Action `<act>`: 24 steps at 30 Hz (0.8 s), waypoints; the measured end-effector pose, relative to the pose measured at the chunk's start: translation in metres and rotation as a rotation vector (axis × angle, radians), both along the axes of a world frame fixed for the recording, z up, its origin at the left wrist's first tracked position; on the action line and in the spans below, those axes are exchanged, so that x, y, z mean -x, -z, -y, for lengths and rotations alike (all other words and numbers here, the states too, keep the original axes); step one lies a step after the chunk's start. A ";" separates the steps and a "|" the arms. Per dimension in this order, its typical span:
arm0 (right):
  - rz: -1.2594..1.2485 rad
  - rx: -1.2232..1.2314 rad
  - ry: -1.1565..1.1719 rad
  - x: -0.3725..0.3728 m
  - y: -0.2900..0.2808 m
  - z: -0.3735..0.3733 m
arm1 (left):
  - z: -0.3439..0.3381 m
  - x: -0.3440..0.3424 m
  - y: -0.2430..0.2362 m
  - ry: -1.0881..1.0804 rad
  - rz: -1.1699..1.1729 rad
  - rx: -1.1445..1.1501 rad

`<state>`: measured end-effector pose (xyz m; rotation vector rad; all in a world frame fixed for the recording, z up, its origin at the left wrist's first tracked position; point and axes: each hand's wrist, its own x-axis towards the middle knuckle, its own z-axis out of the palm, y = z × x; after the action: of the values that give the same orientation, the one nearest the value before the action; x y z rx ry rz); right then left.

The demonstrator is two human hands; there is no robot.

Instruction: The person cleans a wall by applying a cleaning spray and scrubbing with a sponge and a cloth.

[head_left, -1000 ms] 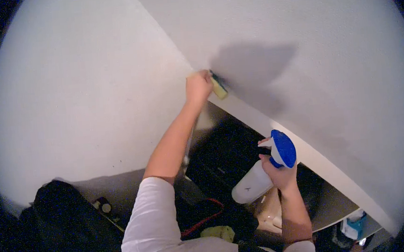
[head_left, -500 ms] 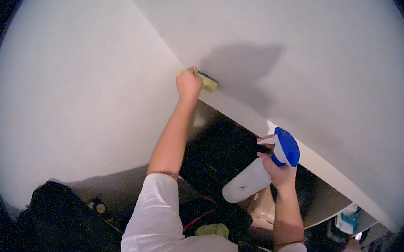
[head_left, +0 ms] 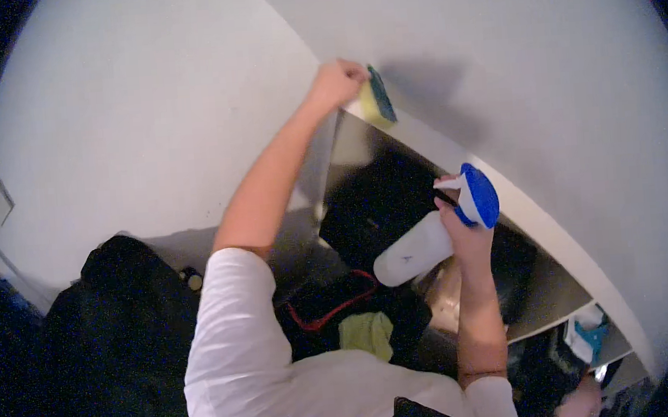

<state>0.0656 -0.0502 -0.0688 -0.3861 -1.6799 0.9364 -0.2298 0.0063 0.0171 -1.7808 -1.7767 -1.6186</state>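
High in the view, my left hand [head_left: 339, 82] grips one end of a yellow sponge [head_left: 377, 105] with a dark green scouring side. The scouring side faces the white right-hand wall [head_left: 543, 93], close to its lower edge; I cannot tell whether it touches. My right hand [head_left: 463, 230] is wrapped round the neck of a whitish spray bottle [head_left: 414, 251], its fingers at the trigger. The blue and white spray head [head_left: 482, 196] points up, and the bottle is tilted with its base toward the lower left.
Another white wall [head_left: 150, 128] meets the first at a corner. A pale ledge [head_left: 561, 247] runs below the right wall. Lower down are a light green cloth [head_left: 366, 335], a red strap [head_left: 333, 313] and a dark draped heap [head_left: 117, 317]. A teal and white item [head_left: 588, 334] sits at lower right.
The view has shifted, so walls and ledge sit higher. My left hand and the sponge have moved right and slightly down along the wall, the sponge now turned more upright. The bottle stays held.
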 end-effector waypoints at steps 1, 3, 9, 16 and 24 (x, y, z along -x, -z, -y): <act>-0.066 0.031 0.002 -0.007 0.001 0.006 | 0.018 0.001 -0.007 0.020 0.060 -0.071; -0.117 0.087 0.005 -0.026 0.003 0.021 | 0.052 0.003 -0.020 0.193 0.320 -0.071; -0.107 0.175 -0.024 -0.048 0.030 0.059 | 0.154 0.037 -0.009 0.313 0.727 -0.045; -0.067 0.200 -0.097 -0.002 0.060 0.100 | 0.245 0.005 0.042 0.407 0.862 0.240; 0.101 0.143 -0.248 0.061 -0.006 0.175 | 0.270 -0.009 0.112 0.319 1.051 0.278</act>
<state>0.0046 -0.2256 -0.0624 -0.3286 -1.7854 1.2428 -0.2204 -0.2639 -0.0954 -1.4213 -2.2228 -2.9335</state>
